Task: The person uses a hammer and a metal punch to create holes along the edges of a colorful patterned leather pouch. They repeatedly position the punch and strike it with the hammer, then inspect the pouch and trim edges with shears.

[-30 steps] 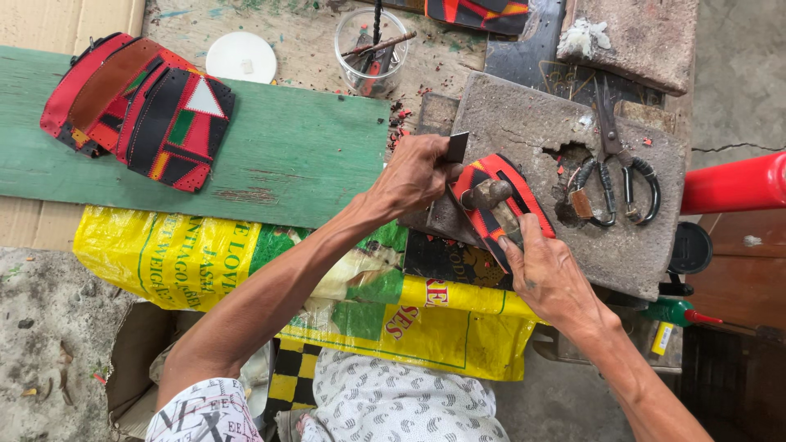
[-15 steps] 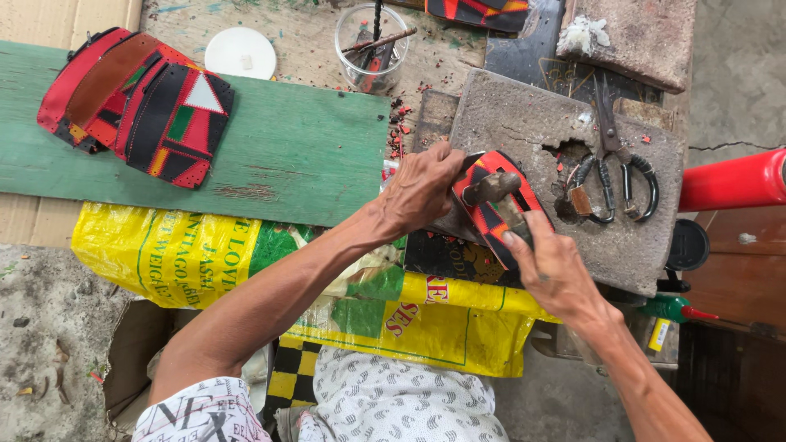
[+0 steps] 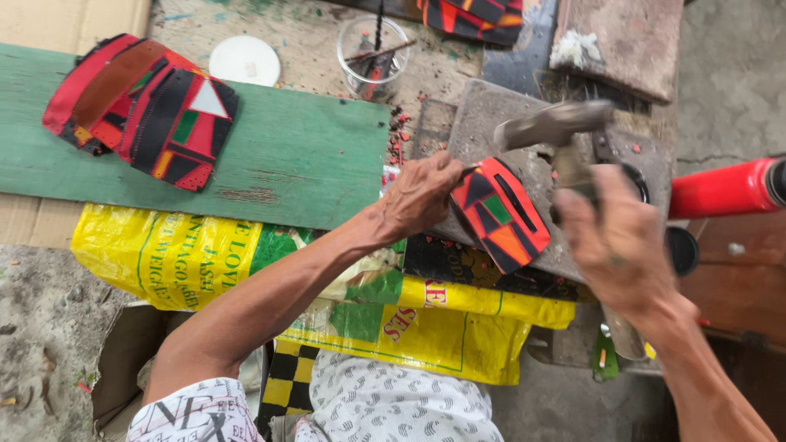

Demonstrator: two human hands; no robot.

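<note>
Stone block point(image 3: 524, 123) was used as an anvil, the red patchwork leather piece point(image 3: 501, 214) lying on it. At nine o'clock, left hand point(image 3: 422, 195) fingers pinched its edge; right hand point(image 3: 618, 245), blurred, gripped a raised hammer point(image 3: 555, 124). Blows were best landed away from the fingers.

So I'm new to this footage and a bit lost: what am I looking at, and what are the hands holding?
The single picture comes from a camera worn on a person's head, looking down at their own two bare hands. The left hand presses a small tool to a red, black and orange patchwork piece lying on a grey stone slab. The right hand, blurred, grips a hammer raised above it. Nearby lie a green board with similar patchwork pieces, a white lid, a clear cup and yellow sacks.
</note>
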